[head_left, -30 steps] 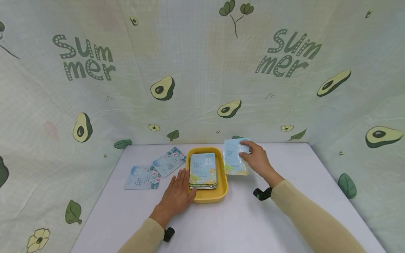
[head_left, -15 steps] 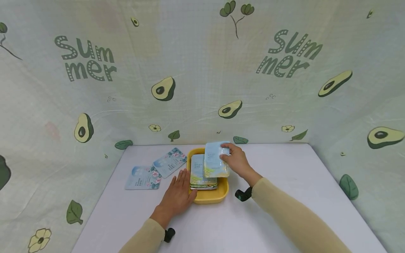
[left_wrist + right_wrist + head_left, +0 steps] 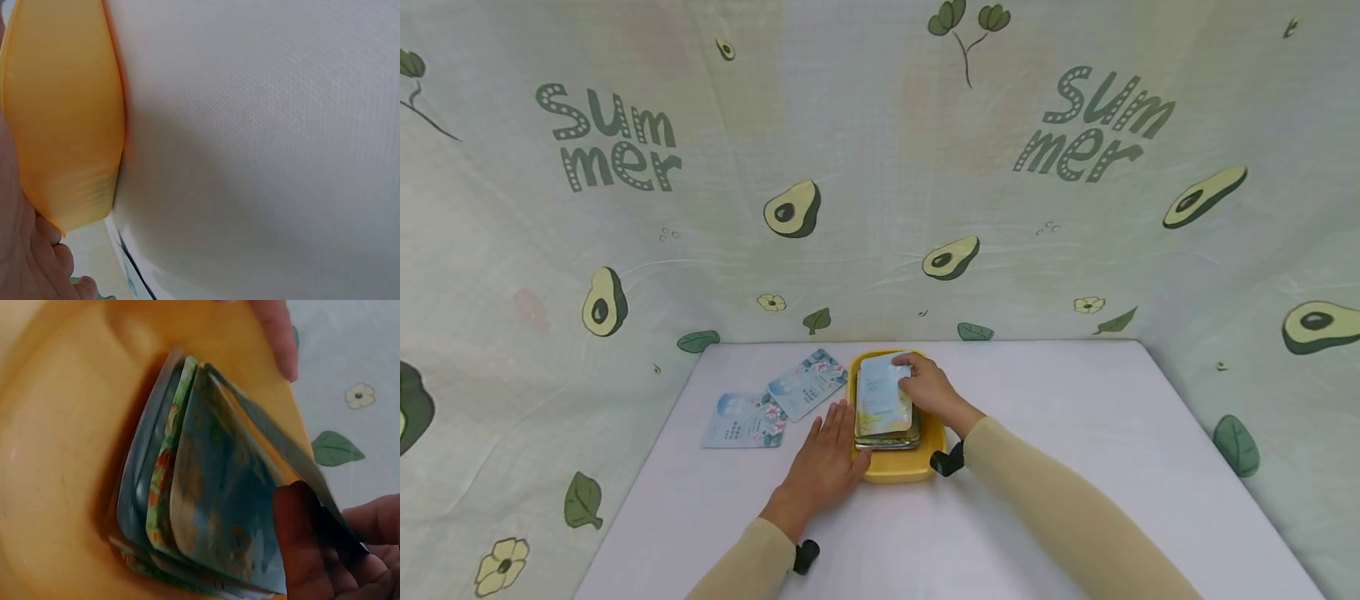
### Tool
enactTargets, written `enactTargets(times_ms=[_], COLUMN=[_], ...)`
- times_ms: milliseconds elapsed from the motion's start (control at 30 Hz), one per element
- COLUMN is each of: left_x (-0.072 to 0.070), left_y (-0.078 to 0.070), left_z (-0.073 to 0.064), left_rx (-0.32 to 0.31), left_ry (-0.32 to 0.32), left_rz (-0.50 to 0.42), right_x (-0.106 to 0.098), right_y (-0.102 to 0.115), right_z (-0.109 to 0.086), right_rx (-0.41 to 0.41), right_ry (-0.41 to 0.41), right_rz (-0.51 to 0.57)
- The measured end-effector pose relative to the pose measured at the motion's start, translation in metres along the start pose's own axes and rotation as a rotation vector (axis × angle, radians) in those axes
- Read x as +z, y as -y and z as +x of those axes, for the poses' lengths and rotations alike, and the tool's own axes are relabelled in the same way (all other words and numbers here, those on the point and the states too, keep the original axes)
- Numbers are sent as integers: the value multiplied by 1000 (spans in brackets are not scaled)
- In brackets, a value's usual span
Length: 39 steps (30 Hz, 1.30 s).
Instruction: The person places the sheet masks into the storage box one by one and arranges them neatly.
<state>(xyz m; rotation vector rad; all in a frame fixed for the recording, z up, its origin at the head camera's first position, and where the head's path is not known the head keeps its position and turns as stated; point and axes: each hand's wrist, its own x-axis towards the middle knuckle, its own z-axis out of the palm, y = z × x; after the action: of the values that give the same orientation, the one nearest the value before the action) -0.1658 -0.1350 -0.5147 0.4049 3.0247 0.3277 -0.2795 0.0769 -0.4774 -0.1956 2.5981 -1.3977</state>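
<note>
My right hand [image 3: 932, 387] pinches a flat light-blue sachet [image 3: 876, 396] by its right edge, over a stack of similar sachets [image 3: 219, 494] inside the yellow tray [image 3: 901, 469]. In the right wrist view the held sachet [image 3: 275, 437] tilts up from the stack, its lower end close to the sachets below. Along the tray's left side lies my left hand [image 3: 823, 462], fingers straight and touching the outer edge. The left wrist view shows the tray's outer wall [image 3: 69, 112] beside that hand.
Two blue sachets with pink flowers, one flat at the left [image 3: 745, 421] and one slanted [image 3: 807, 385], lie left of the tray on the white table [image 3: 1075, 400]. A printed cloth [image 3: 865, 150] hangs behind the table.
My right hand has carried the light-blue sachet leftward from beside the tray to over the stack in it. The left hand has stayed at the tray's left side.
</note>
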Motion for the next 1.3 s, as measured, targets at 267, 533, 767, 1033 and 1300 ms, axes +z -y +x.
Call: enactTargets(times_ms=[267,533,767,1033,1300], left_x=[2,0,0,1,-1], left_y=[0,-3,-4,-4,-1], left_z=[1,0,0,1,1], left_rx=[8,-1,-4,-28,-23], left_ry=[-8,-5,-2,17,18], left_rz=[-8,-17,-24,-7,8], right_x=[0,-1,-3,-17,-31], right_y=[-4,-6,-6,-8,-16], right_z=[1,2,0,-3,-23], right_rx=[-132,-102,-109,-91,-137], right_ry=[-11,-32,-57,-178,-195], right_rz=[-299,-303,-312,-250,-303])
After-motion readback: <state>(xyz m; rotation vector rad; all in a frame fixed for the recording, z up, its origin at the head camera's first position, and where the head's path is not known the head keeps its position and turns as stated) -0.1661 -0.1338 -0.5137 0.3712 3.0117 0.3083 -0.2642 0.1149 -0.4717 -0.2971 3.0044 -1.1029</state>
